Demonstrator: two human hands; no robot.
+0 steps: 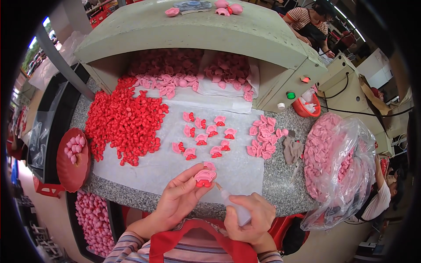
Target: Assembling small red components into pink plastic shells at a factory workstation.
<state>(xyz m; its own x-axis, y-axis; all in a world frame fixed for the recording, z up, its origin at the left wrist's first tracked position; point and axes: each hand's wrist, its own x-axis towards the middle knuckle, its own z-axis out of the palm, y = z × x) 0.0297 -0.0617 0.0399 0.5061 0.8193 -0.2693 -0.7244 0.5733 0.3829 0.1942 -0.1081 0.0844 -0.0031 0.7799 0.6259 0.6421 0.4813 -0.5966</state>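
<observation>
while the left hand (179, 196) pinches a pink-and-red molded piece (205, 178), the right hand (253, 220) grips a squeeze bottle (231, 201), nozzle (219, 187) near it, over the speckled tabletop (283, 186).

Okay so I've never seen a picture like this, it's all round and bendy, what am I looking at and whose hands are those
There's no robot here: one fisheye camera, worn on a person's head, looks down, so straight edges bend. The wearer's own left hand holds a pink-and-red piece; their right hand grips a small translucent bottle, its tip near that piece. On the speckled counter lies a white sheet with similar small pieces spread out. A big heap of red parts sits at left, loose pink parts at right. Behind stands an open-fronted pale green box.
</observation>
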